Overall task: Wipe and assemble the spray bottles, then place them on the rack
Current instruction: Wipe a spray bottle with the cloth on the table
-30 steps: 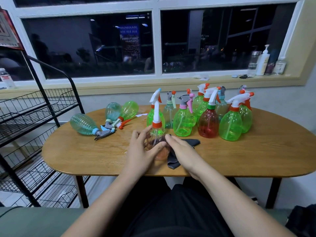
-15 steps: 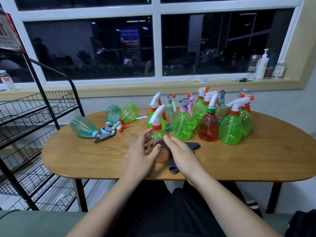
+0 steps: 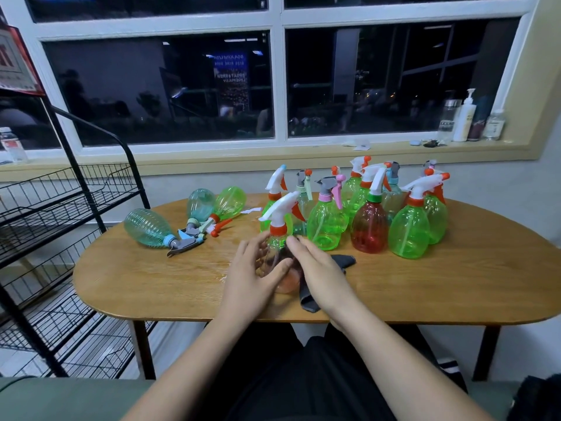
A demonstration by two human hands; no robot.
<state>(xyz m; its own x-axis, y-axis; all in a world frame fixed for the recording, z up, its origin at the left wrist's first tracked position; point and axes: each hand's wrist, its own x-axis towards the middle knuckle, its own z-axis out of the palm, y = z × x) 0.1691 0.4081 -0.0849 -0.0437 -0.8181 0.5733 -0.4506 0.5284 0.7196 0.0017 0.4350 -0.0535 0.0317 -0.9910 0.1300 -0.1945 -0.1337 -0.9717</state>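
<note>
A clear, pinkish spray bottle (image 3: pixel 280 235) with a white trigger head and orange collar stands near the front middle of the wooden table (image 3: pixel 455 284). My left hand (image 3: pixel 249 268) holds its body from the left, thumb across the front. From the right, my right hand (image 3: pixel 318 265) lies with fairly straight fingers over a dark grey cloth (image 3: pixel 344 260), pressing it against the bottle. Behind stand several assembled bottles, among them a green one (image 3: pixel 326 221) and a red one (image 3: pixel 368 227).
Three bottles lie on their sides at the table's left: two teal bottles (image 3: pixel 148 227) (image 3: pixel 200 203) and a lime bottle (image 3: pixel 232 200). A black wire rack (image 3: pixel 91 208) stands left of the table. Small containers (image 3: pixel 464 117) sit on the window sill.
The bottle between my hands has turned, its white nozzle swinging from upright to pointing left. Both hands stayed on it, the right sliding slightly up with the cloth.
</note>
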